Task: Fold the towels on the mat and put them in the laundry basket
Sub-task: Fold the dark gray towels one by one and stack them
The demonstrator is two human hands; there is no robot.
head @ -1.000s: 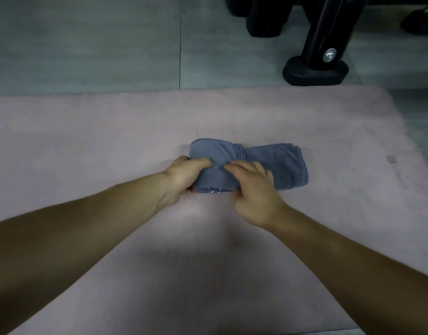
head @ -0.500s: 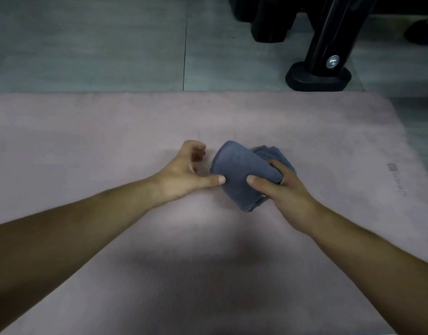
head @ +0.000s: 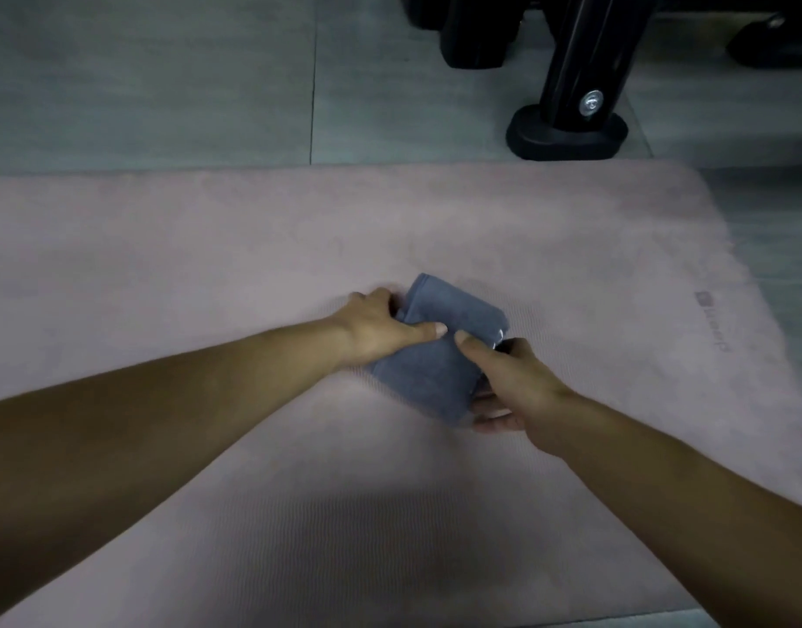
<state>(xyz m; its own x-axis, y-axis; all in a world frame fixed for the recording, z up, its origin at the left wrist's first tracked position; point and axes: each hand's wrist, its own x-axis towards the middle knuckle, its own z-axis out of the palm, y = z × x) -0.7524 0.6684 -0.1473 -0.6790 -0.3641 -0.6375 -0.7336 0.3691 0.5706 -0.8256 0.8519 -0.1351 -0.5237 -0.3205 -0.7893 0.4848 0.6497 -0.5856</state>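
The left hand [head: 376, 328] grips the grey-blue towel [head: 435, 360] at its 10 o'clock edge. The thumb lies flat on the top and the other fingers [head: 367, 297] curl down behind the edge.

The towel is near the centre of the view, on the pink mat [head: 209, 247]. It is already a small, thick, several-layer packet, so I judge that the folding of this one is finished or almost finished.

The right hand [head: 512, 383] holds the packet at its 4 o'clock edge, with the thumb on top and the fingers under the cloth. The near corner seems a little raised from the mat, but I cannot say this for sure.

What remains, as I judge it, is to carry this towel to the laundry basket. The basket is not in the view, and no other towel is visible on the mat, so I cannot tell how many are done or still waiting.

At 1 o'clock from the towel, on the grey floor [head: 163, 83], stands a black stand foot [head: 567, 140] with a silver bolt [head: 590, 103]. I see no writing on it.

At 3 o'clock, near the right edge of the mat, there is a printed logo [head: 713, 321], a small square mark with a short word. The letters are too faint to read.
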